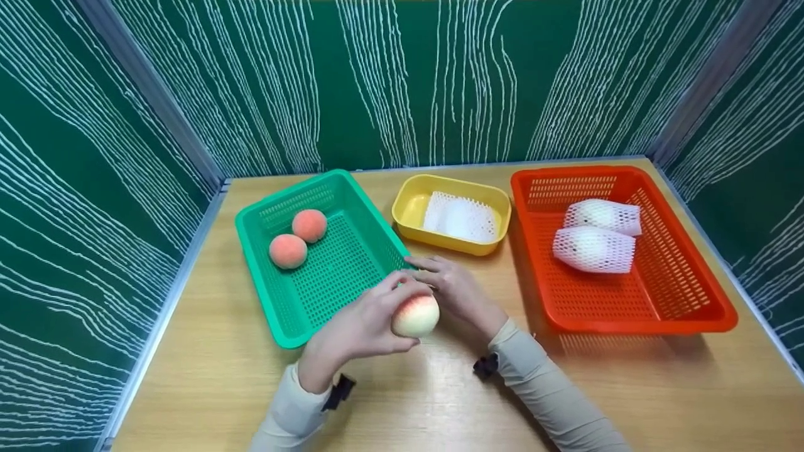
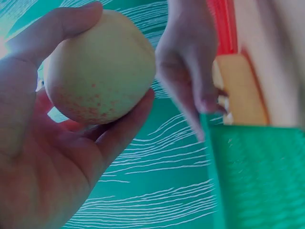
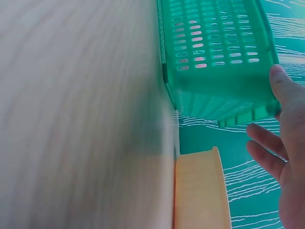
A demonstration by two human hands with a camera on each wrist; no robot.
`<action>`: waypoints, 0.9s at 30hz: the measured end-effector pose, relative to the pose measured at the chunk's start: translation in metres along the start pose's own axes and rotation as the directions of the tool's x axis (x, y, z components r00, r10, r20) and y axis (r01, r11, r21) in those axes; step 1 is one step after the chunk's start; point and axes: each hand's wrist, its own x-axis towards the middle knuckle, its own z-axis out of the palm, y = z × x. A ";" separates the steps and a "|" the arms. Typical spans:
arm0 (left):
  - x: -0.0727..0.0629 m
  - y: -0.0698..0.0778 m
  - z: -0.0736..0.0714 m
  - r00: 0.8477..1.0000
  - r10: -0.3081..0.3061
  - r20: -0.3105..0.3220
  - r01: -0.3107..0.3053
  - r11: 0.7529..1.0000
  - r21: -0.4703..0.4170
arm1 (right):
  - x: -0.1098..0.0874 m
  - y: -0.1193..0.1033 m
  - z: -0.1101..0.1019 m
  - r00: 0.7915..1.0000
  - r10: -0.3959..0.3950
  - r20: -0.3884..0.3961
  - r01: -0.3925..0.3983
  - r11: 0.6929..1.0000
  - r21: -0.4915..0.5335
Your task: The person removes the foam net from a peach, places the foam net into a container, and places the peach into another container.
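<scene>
A pale peach (image 1: pixel 416 316) with a red blush is held in my left hand (image 1: pixel 370 320), thumb and fingers curled round it. In the left wrist view the peach (image 2: pixel 102 69) is up close. My right hand (image 1: pixel 461 292) is at the corner of the green basket (image 1: pixel 377 242). In the right wrist view its thumb (image 3: pixel 281 81) lies against the basket's rim, and the index finger is mostly hidden behind it; two other fingers (image 3: pixel 267 143) stand apart from the basket. Two pink-orange peaches, one nearer (image 1: pixel 288 252) and one farther (image 1: pixel 309 226), lie inside the green basket.
Behind my right hand stands a yellow tray (image 1: pixel 452 245) holding white foam netting (image 1: pixel 461 216). A red basket (image 1: pixel 603 323) on the right has two foam-netted fruits (image 1: pixel 593 249) in it. Green panels with white lines (image 1: pixel 433 81) enclose the wooden table (image 1: pixel 414 402).
</scene>
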 end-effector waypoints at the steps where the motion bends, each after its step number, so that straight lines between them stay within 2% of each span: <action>1: 0.001 0.000 -0.006 1.000 -0.017 0.008 0.017 1.000 0.011 | 0.000 -0.001 0.000 1.000 0.010 -0.008 -0.010 1.000 0.005; 5: 0.006 -0.001 -0.030 0.998 -0.068 0.012 0.067 0.996 0.063 | -0.001 -0.002 0.003 0.998 0.044 -0.039 -0.043 0.998 0.051; 9: 0.014 -0.006 -0.055 0.993 -0.119 0.017 0.116 0.986 0.118 | -0.001 -0.003 0.007 0.996 0.046 -0.071 -0.040 0.996 0.085; 14: 0.028 -0.021 -0.080 0.973 -0.230 0.006 0.223 0.948 0.226 | -0.002 -0.002 0.009 0.994 0.048 -0.095 -0.039 0.995 0.094; 17: 0.036 -0.034 -0.091 0.953 -0.302 0.005 0.290 0.918 0.270 | -0.002 -0.002 0.010 0.994 0.068 -0.083 -0.060 0.993 0.101; 21: 0.047 -0.055 -0.100 0.922 -0.384 0.046 0.356 0.890 0.285 | -0.002 -0.002 0.011 0.995 0.057 -0.086 -0.048 0.994 0.101; 27: 0.062 -0.087 -0.106 0.859 -0.509 0.060 0.470 0.829 0.305 | -0.002 -0.003 0.011 0.993 0.029 -0.115 -0.019 0.997 0.081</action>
